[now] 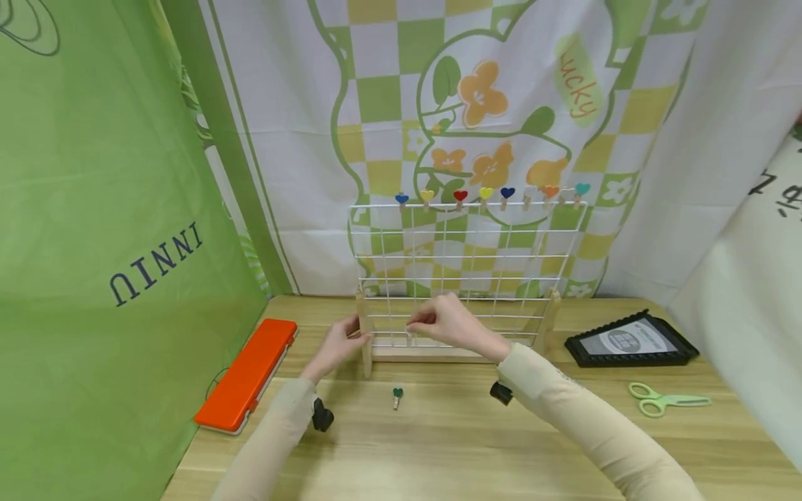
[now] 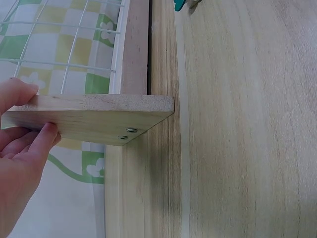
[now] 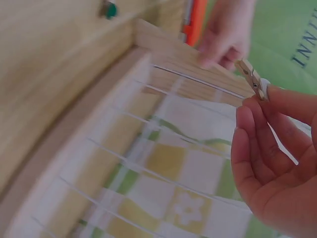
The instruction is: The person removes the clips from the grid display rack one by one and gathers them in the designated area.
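Between thumb and fingers my right hand (image 1: 452, 321) pinches a small wooden clothespin (image 3: 251, 79) with a white piece on it, held in front of the lower part of a white wire grid rack (image 1: 445, 278). My left hand (image 1: 341, 342) grips the rack's left wooden side post (image 2: 99, 111), thumb on one face and fingers on the other. Along the grid's top wire stand several clothespins with hearts, among them a red one (image 1: 460, 195) and a teal one (image 1: 583, 189). One clothespin with a dark green heart (image 1: 397, 395) lies on the table before the rack.
An orange-red case (image 1: 249, 376) lies at the left of the wooden table (image 1: 451, 445). To the right are a black tray (image 1: 629, 341) with a label and green scissors (image 1: 667, 400). A patterned curtain (image 1: 388, 90) hangs behind the rack.
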`<move>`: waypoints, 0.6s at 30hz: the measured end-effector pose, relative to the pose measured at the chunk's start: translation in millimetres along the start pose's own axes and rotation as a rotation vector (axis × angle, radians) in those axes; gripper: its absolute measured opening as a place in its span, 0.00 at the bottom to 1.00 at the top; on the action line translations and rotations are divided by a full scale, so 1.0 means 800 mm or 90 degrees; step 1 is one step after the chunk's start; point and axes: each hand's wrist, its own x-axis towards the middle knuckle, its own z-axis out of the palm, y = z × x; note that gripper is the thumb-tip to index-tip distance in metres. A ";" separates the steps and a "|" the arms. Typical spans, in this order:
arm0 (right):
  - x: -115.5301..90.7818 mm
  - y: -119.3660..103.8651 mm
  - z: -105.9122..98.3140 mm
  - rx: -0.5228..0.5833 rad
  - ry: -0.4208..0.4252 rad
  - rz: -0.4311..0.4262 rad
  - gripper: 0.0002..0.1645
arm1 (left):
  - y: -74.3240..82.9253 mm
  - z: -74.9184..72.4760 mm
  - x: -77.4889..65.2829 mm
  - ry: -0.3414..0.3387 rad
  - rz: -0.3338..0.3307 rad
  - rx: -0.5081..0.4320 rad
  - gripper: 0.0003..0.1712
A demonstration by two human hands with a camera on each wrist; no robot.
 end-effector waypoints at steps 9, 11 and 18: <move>-0.027 0.049 0.072 0.047 -0.063 0.064 0.08 | 0.010 0.000 -0.004 0.002 0.003 0.001 0.31; -0.032 0.059 0.087 0.060 -0.076 0.076 0.08 | 0.020 0.001 -0.008 0.004 0.001 -0.001 0.31; -0.044 0.075 0.125 0.083 -0.091 0.108 0.07 | 0.023 0.001 -0.009 -0.004 -0.005 -0.006 0.32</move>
